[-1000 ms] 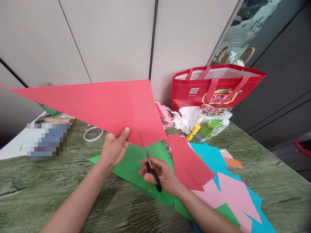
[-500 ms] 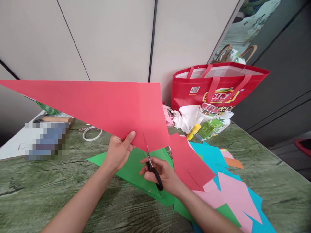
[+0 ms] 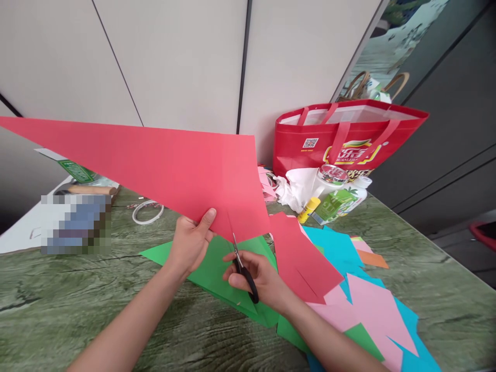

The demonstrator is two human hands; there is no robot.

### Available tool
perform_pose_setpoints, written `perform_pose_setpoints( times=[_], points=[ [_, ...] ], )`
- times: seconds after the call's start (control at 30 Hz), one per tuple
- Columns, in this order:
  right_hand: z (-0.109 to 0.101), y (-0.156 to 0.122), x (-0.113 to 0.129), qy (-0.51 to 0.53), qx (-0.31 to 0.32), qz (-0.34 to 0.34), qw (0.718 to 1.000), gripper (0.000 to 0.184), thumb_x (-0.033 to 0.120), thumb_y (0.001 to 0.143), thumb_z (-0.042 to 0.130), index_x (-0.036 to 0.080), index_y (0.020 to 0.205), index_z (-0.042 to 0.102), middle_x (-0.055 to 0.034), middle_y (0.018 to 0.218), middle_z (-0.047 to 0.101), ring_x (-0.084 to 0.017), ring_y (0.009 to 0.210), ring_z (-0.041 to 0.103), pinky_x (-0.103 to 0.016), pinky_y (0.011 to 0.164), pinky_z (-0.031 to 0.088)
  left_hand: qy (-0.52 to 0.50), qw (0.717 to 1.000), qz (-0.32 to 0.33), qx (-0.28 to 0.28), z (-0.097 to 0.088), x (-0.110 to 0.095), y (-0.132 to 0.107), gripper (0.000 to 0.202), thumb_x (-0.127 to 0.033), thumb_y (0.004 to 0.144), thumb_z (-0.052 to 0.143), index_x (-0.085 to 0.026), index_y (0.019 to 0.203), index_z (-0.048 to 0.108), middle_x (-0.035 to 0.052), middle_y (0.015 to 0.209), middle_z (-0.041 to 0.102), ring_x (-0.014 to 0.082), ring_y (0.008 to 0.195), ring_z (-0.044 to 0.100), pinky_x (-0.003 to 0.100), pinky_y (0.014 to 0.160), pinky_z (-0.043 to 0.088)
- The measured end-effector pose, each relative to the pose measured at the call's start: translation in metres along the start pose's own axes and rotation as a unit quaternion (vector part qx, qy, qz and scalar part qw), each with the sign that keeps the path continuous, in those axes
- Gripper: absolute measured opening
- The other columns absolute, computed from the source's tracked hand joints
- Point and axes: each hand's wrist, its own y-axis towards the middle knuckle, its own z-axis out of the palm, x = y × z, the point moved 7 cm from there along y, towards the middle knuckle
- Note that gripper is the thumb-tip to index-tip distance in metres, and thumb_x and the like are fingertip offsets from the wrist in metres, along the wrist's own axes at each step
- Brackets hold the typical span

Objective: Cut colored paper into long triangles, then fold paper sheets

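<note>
A large red sheet of paper [image 3: 163, 170], tapering to a point at the far left, is raised above the table. My left hand [image 3: 191, 237] pinches its lower edge, thumb on top. In my right hand [image 3: 258, 276] are black-handled scissors [image 3: 246, 279], fingers closed round the handles. Their blades meet the lower edge of the red sheet, where a short slit runs upward. Beneath both hands lie green sheets of paper [image 3: 220, 263]. Just right of the scissors, a red paper piece [image 3: 302, 258] with a slit rests on the pile.
Blue paper [image 3: 333, 248] and pink paper [image 3: 380, 305] spread over the right of the table. Behind stand a yellow glue stick [image 3: 309, 210], a white bottle [image 3: 349, 199], crumpled tissue [image 3: 296, 188] and a red shopping bag [image 3: 349, 134]. A white tape roll [image 3: 148, 212] lies left.
The pointed left end of the red sheet has risen slightly, while its right part stays nearly level. Both hands and the scissors keep almost the same place.
</note>
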Motion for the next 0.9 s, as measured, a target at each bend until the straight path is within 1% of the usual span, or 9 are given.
perform_pose_setpoints(
  times=[0.13,0.27,0.43,0.5,0.63,0.67,0.77,0.83,0.9],
  points=[
    [0.001,-0.001,0.002,-0.003,0.0,0.005,1.0,0.037,0.039,0.065,0.07,0.019,0.095,0.059,0.0012,0.071,0.062,-0.013,0.066,0.057,-0.025,0.064,0.044,-0.003,1.0,0.009,-0.008,-0.001,0.001,0.001,0.024,-0.019,0.065,0.071,-0.018,0.088,0.066,0.0041,0.097,0.07,0.026,0.106,0.056,0.036,0.079,0.053],
    [-0.001,-0.001,0.001,0.004,-0.016,0.006,1.0,0.039,0.039,0.064,0.071,0.019,0.095,0.06,0.0009,0.071,0.062,-0.014,0.066,0.057,-0.026,0.064,0.044,0.003,1.0,0.006,-0.005,-0.002,0.003,0.002,0.026,-0.021,0.064,0.071,-0.019,0.089,0.066,0.004,0.098,0.07,0.0255,0.102,0.058,0.036,0.079,0.053],
    [-0.001,-0.001,0.0,0.009,-0.015,0.012,1.0,0.036,0.038,0.065,0.07,0.02,0.095,0.06,0.0013,0.071,0.062,-0.013,0.064,0.056,-0.025,0.063,0.044,-0.006,1.0,0.006,-0.009,-0.004,0.002,0.001,0.026,-0.022,0.063,0.072,-0.019,0.088,0.066,0.0042,0.098,0.07,0.0249,0.099,0.06,0.037,0.079,0.052],
    [-0.001,-0.001,0.0,0.014,-0.017,0.014,1.0,0.035,0.037,0.065,0.07,0.02,0.094,0.06,0.0015,0.071,0.062,-0.012,0.064,0.056,-0.025,0.062,0.044,0.001,1.0,-0.011,0.001,-0.004,0.005,0.001,0.023,-0.021,0.064,0.071,-0.018,0.087,0.066,0.0047,0.095,0.07,0.0246,0.097,0.061,0.037,0.08,0.052],
    [-0.003,-0.001,0.001,0.022,-0.025,0.014,0.999,0.033,0.034,0.066,0.07,0.019,0.093,0.06,0.0014,0.071,0.063,-0.011,0.063,0.055,-0.024,0.063,0.043,0.033,0.996,-0.058,0.054,-0.001,0.012,-0.001,0.025,-0.016,0.062,0.072,-0.014,0.087,0.066,0.0068,0.089,0.071,0.0242,0.091,0.063,0.036,0.079,0.051],
    [-0.004,0.0,0.001,0.024,-0.024,0.013,0.999,0.032,0.033,0.067,0.07,0.019,0.093,0.059,0.0013,0.071,0.063,-0.011,0.064,0.055,-0.024,0.063,0.043,0.035,0.996,-0.063,0.058,-0.001,0.012,0.0,0.025,-0.015,0.062,0.073,-0.014,0.086,0.066,0.0068,0.088,0.072,0.024,0.09,0.064,0.036,0.079,0.051],
    [-0.003,0.0,-0.001,0.029,-0.02,0.01,0.999,0.029,0.029,0.066,0.072,0.019,0.089,0.058,0.0004,0.073,0.064,-0.012,0.068,0.057,-0.025,0.065,0.044,0.017,0.999,-0.039,0.028,-0.007,0.006,0.003,0.025,-0.017,0.062,0.073,-0.016,0.086,0.067,0.0056,0.088,0.072,0.023,0.089,0.064,0.036,0.076,0.052],
    [-0.008,0.0,-0.003,0.038,-0.058,-0.008,0.998,0.028,0.026,0.064,0.073,0.019,0.085,0.056,-0.0006,0.075,0.065,-0.014,0.071,0.059,-0.026,0.067,0.044,0.003,1.0,-0.02,-0.002,-0.01,0.002,0.004,0.028,-0.018,0.061,0.074,-0.017,0.088,0.066,0.0045,0.089,0.071,0.0218,0.087,0.064,0.034,0.073,0.053],
    [-0.02,-0.001,-0.001,0.057,-0.142,-0.045,0.987,0.028,0.024,0.064,0.074,0.02,0.083,0.053,-0.0011,0.076,0.067,-0.014,0.072,0.06,-0.027,0.069,0.045,0.003,1.0,-0.014,-0.024,-0.011,0.004,0.002,0.031,-0.02,0.06,0.075,-0.018,0.089,0.066,0.0032,0.088,0.071,0.0195,0.082,0.065,0.029,0.066,0.053]
  ],
)
